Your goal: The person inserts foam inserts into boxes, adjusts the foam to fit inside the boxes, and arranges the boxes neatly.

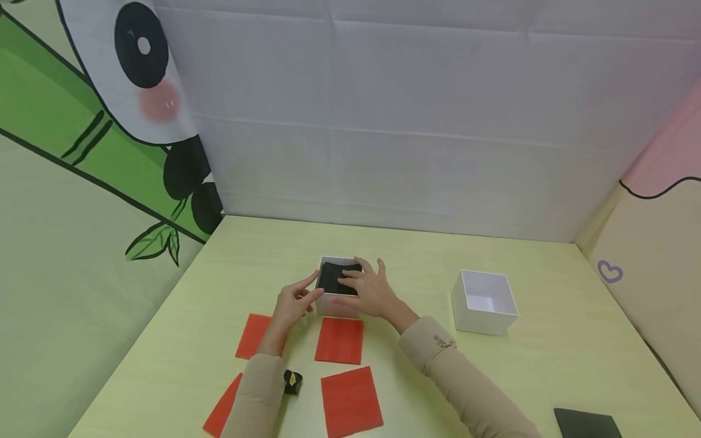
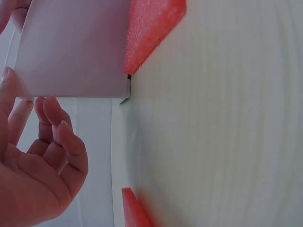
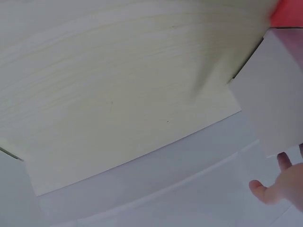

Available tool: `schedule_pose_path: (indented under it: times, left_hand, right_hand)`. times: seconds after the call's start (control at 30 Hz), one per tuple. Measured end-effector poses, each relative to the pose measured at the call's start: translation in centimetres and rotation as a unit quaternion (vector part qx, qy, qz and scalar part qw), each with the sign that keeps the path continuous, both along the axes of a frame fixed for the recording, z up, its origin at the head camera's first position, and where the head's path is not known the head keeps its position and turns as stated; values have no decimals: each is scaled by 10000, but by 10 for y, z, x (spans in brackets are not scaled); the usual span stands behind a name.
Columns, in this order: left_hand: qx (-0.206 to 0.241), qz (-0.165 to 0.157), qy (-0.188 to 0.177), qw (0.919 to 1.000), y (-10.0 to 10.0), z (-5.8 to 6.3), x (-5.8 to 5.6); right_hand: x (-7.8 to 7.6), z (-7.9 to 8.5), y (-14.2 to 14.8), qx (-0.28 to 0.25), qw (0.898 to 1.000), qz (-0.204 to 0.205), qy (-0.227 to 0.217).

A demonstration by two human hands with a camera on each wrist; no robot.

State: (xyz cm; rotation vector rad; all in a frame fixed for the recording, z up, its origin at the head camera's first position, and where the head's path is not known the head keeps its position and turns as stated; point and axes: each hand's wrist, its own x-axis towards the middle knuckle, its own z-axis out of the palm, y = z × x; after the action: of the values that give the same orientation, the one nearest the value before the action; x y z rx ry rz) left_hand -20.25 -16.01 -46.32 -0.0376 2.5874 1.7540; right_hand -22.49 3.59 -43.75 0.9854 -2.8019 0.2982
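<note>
A white square box stands mid-table with a black square sheet lying at its opening. My right hand reaches over the box from the right, fingers spread and tips on the black sheet. At the box's left side is my left hand, its thumb and index finger reaching to the left rim and near corner. In the left wrist view, the other fingers of the left hand bend loosely beside the box wall. Only a few fingertips of the right hand show in the right wrist view, below the box.
Red foam squares lie in front of the box, one close before it, one nearer me, others partly under the left arm. A second white box stands to the right. Another black sheet lies near right. A small black-and-yellow item sits by the left sleeve.
</note>
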Motion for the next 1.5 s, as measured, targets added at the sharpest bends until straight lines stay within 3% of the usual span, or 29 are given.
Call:
schedule_pose_path:
  times: [0.17, 0.8, 1.03, 1.5]
  left_hand:
    - [8, 35, -33, 10000, 0, 0, 0]
    - [30, 75, 3, 10000, 0, 0, 1]
    - [93, 74, 2, 9999, 0, -1, -1]
    - [152, 55, 260, 9995, 9, 0, -5]
  right_hand:
    - [1, 3, 3, -486, 9976, 223, 435]
    - [3, -2, 0, 106, 9995, 224, 190]
    - [3, -5, 5, -465, 9984, 315, 81]
    - [3, -3, 28, -917, 9902, 901, 549]
